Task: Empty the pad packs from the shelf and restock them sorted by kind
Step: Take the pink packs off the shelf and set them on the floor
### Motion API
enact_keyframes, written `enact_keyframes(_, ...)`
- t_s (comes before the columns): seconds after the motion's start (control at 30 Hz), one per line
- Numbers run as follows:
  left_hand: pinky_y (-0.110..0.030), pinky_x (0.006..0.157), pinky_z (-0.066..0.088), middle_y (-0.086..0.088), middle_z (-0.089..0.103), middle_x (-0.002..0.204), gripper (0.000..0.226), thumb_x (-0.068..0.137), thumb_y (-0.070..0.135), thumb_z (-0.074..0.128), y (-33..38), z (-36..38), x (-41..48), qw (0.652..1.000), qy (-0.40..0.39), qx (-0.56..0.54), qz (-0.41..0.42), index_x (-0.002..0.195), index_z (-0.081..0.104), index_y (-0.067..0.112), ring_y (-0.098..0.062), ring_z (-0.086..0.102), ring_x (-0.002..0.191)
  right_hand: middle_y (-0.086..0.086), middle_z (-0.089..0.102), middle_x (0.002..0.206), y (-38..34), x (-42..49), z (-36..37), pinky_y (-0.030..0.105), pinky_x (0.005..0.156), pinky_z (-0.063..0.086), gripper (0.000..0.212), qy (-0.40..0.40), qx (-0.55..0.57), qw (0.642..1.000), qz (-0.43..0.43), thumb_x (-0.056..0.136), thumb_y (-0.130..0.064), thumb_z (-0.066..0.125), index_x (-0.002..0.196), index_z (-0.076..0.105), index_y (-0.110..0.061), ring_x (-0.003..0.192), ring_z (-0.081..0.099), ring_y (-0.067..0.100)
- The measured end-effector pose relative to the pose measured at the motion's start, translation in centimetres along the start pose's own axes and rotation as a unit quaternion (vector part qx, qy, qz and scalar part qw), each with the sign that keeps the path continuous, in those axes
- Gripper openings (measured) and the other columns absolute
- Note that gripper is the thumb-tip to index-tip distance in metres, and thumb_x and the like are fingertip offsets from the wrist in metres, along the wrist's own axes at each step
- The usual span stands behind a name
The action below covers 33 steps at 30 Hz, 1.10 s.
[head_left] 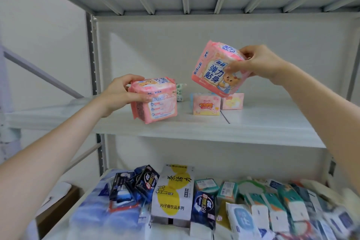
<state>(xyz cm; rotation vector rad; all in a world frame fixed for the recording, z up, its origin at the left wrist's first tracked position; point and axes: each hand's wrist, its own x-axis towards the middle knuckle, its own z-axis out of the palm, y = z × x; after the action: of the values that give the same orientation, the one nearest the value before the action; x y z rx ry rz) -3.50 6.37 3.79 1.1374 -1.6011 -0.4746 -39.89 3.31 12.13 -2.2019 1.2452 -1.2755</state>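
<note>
I am looking into a white metal rack against a pale wall, and its middle shelf board [253, 122] is my landmark. Over the left part of the board, the left hand [120, 93] grips a pink pad pack [155, 101], with the fingers curled over its top and the thumb pressed on its near face. The pack sits low at the board, and I cannot tell whether its bottom edge touches. Well above the middle of the board, the right hand [261, 64] holds a second pink pack [216, 70] tilted in the air, its fingers and thumb clamped on the pack's right end. Standing on the board beneath that raised pack are a small yellow-and-pink pack [206, 105] and, just beside it toward the back, a pale pink pack [233, 102]. A green-patterned pack [180, 91] shows at the back of the board. Below the board lie dark blue packs [140, 183], a white-and-yellow bag [173, 191] and teal packs [228, 191], crowded together.
</note>
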Motion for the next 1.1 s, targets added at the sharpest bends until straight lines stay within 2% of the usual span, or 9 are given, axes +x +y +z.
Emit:
enact_keyframes(0.1,-0.035,0.093,0.052,-0.001,0.064,0.12,0.078,0.048,0.026,0.087,0.7,-0.5,-2.4,1.0,-0.012,-0.011,0.007,0.121,0.059,0.023,-0.02,0.061,0.113,0.003,0.073,0.086,-1.1,-3.2,0.2,0.028,0.062,0.057,0.055,0.002,0.001,1.0,0.012,0.055,-0.034,0.088,0.098,0.066,-0.009,0.069,0.072,0.012)
enact_keyframes(0.23,-0.025,0.085,0.051,0.003,0.062,0.122,0.093,0.039,0.037,0.09,1.0,-1.2,-6.3,0.999,-0.04,-0.015,0.014,0.125,0.055,0.026,-0.013,0.062,0.108,-0.006,0.073,0.072,-2.4,-8.2,1.3,0.021,0.053,0.053,0.05,0.004,0.007,0.999,0.036,0.055,-0.035,0.088,0.094,0.066,-0.011,0.068,0.072,0.012)
enact_keyframes(0.4,-0.028,0.088,0.052,0.002,0.057,0.128,0.11,0.042,0.044,0.089,-0.1,-1.2,-12.2,0.995,-0.097,0.032,-0.021,0.14,0.046,0.019,-0.011,0.059,0.11,-0.006,0.074,0.07,-3.2,-15.0,3.6,0.019,0.05,0.052,0.046,-0.013,0.013,0.996,0.084,0.057,-0.032,0.088,0.093,0.067,-0.011,0.065,0.072,0.01)
enact_keyframes(0.53,-0.038,0.1,0.048,0.001,0.058,0.129,0.116,0.041,0.052,0.086,-0.7,-0.8,-17.0,0.986,-0.135,0.082,-0.056,0.143,0.043,0.015,-0.016,0.056,0.116,-0.01,0.073,0.068,-2.9,-20.2,4.9,0.016,0.047,0.05,0.039,-0.031,0.021,0.992,0.119,0.064,-0.025,0.087,0.093,0.067,-0.008,0.063,0.071,0.007)
enact_keyframes(0.67,-0.033,0.093,0.051,0.001,0.063,0.121,0.096,0.052,0.039,0.092,-0.8,0.1,-21.9,0.976,-0.176,0.099,-0.083,0.136,0.05,0.015,-0.017,0.061,0.109,-0.01,0.075,0.077,-2.2,-25.5,5.6,0.02,0.056,0.054,0.041,-0.079,0.006,0.985,0.156,0.065,-0.032,0.085,0.095,0.064,-0.015,0.07,0.072,0.009)
enact_keyframes(0.77,-0.017,0.069,0.053,0.003,0.07,0.101,0.061,0.062,0.02,0.091,-1.0,1.5,-25.8,0.974,-0.183,0.082,-0.11,0.115,0.062,0.015,-0.014,0.068,0.091,-0.002,0.075,0.085,-1.3,-29.1,6.0,0.028,0.066,0.057,0.045,-0.102,-0.02,0.979,0.174,0.062,-0.035,0.086,0.096,0.064,-0.015,0.072,0.073,0.011)
enact_keyframes(0.83,-0.016,0.062,0.05,0.002,0.071,0.096,0.052,0.064,0.016,0.089,-1.2,2.4,-28.5,0.971,-0.185,0.083,-0.131,0.11,0.063,0.013,-0.012,0.067,0.083,-0.001,0.075,0.087,-0.8,-31.7,6.0,0.029,0.065,0.059,0.048,-0.121,-0.029,0.974,0.189,0.061,-0.036,0.087,0.096,0.062,-0.016,0.071,0.073,0.012)
enact_keyframes(1.0,-0.036,0.086,0.055,0.0,0.069,0.106,0.071,0.049,0.031,0.087,-1.7,4.7,-36.3,0.956,-0.206,0.081,-0.192,0.113,0.06,0.016,-0.017,0.067,0.096,0.002,0.073,0.093,0.7,-39.1,6.6,0.042,0.077,0.059,0.058,-0.145,-0.065,0.964,0.213,0.056,-0.042,0.087,0.099,0.061,-0.013,0.081,0.071,0.019)
enact_keyframes(1.1,-0.039,0.086,0.055,0.001,0.068,0.107,0.067,0.053,0.024,0.091,-2.7,6.7,-41.2,0.946,-0.219,0.078,-0.224,0.112,0.059,0.022,-0.02,0.066,0.1,-0.002,0.066,0.093,2.0,-44.5,7.7,0.035,0.064,0.053,0.063,-0.147,-0.086,0.959,0.227,0.055,-0.043,0.089,0.101,0.057,-0.013,0.081,0.063,0.015)
